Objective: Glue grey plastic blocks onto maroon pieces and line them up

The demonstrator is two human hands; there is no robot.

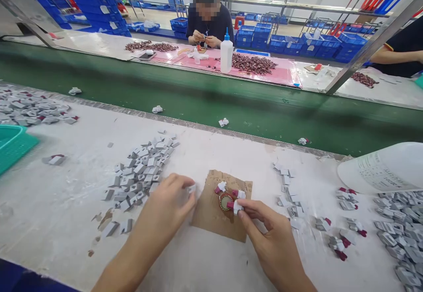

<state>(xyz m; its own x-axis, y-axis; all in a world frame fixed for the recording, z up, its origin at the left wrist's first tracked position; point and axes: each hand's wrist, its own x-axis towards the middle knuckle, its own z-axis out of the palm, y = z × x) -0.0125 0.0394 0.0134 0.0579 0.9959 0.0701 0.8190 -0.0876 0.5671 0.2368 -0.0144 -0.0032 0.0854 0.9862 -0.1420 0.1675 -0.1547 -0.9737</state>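
My right hand point(269, 232) pinches a small white plastic piece with a maroon end point(237, 207). Its maroon tip is over a round cap-like dish point(226, 202) with a ridged reddish rim. That dish sits on a square of brown cardboard point(220, 227), where two more white-and-maroon pieces point(220, 187) lie against the rim. Left of the cardboard, my left hand point(170, 201) is closed, thumb and forefinger around a small light grey piece point(191, 189). Beside that hand spreads a pile of grey angular pieces point(140, 168).
White-and-maroon pieces point(342, 243) lie scattered at right, near a large white tub point(383, 167) and a grey pile point(403, 226). A teal basket point(20, 148) stands at left. Several pieces rest on the green conveyor belt point(185, 102). Across it, a person point(207, 18) works beside a white bottle point(226, 56).
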